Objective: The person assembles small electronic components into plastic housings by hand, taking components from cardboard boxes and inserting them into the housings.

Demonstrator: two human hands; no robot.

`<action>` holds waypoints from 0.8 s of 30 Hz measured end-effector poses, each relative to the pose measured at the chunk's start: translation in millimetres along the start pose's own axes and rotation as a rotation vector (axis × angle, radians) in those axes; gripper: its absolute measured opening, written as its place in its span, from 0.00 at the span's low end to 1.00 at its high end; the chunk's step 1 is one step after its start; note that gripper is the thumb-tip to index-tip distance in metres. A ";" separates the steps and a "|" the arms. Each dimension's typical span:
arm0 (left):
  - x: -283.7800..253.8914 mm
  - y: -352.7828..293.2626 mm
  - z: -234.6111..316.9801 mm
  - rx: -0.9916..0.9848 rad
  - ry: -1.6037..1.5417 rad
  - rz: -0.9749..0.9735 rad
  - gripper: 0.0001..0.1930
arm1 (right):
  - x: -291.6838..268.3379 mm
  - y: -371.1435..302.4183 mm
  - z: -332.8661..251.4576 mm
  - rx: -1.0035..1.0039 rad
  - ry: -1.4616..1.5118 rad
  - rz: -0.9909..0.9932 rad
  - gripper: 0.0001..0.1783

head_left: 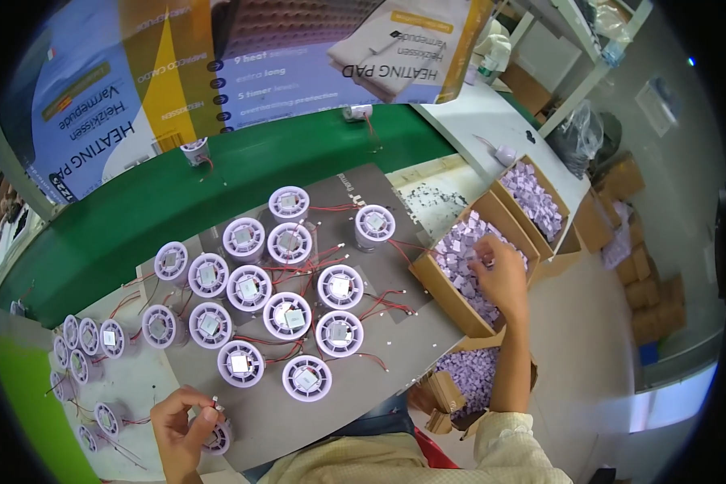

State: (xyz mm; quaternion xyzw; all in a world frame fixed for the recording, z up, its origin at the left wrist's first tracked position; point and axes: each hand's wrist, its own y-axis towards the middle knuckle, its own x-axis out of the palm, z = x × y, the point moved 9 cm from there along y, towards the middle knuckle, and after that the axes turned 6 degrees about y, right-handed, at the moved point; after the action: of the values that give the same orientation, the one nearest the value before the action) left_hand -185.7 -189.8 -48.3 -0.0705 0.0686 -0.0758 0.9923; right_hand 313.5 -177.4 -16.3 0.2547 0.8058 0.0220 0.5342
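Observation:
At the lower left, my left hand [181, 427] is closed, thumb and finger pinching a small wire connector [215, 405]. Beside those fingers, partly hidden by them, is a round lilac plastic housing [220, 440]. My right hand [502, 278] reaches into a cardboard box [444, 297] of small lilac plastic pieces [462, 270]. Its fingers are bent together at the pieces; what they hold is too small to make out. Between the hands stand several lilac housings [287, 315], with spoked rims, square silvery plates on top and thin red and black wires.
A second box of lilac pieces [532, 202] sits behind the first, and another box [468, 379] is below the table edge. A green conveyor belt [290, 153] runs behind the grey board [355, 181]. Large printed packaging [242, 73] hangs above the belt. More housings [113, 339] stand at left.

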 end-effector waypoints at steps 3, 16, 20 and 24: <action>-1.9 4.2 -6.4 0.005 -0.011 -0.010 0.06 | -12.1 -13.3 -3.9 0.028 0.173 0.113 0.17; -1.9 1.4 0.6 0.068 0.056 -0.034 0.04 | 49.9 -80.1 -155.8 0.075 1.727 -0.348 0.28; 4.0 -1.0 6.7 0.043 0.068 -0.060 0.04 | 72.2 -95.1 -185.1 0.157 1.669 -0.387 0.26; 4.7 -1.7 8.9 0.050 0.083 -0.102 0.03 | 76.2 -103.6 -211.7 0.049 1.684 -0.436 0.27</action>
State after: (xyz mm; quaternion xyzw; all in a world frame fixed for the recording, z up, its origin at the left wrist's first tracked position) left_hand -180.0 -191.0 -40.0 -0.0460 0.1039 -0.1307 0.9849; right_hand 66.0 -184.4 -22.2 0.0051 0.9639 0.0829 -0.2528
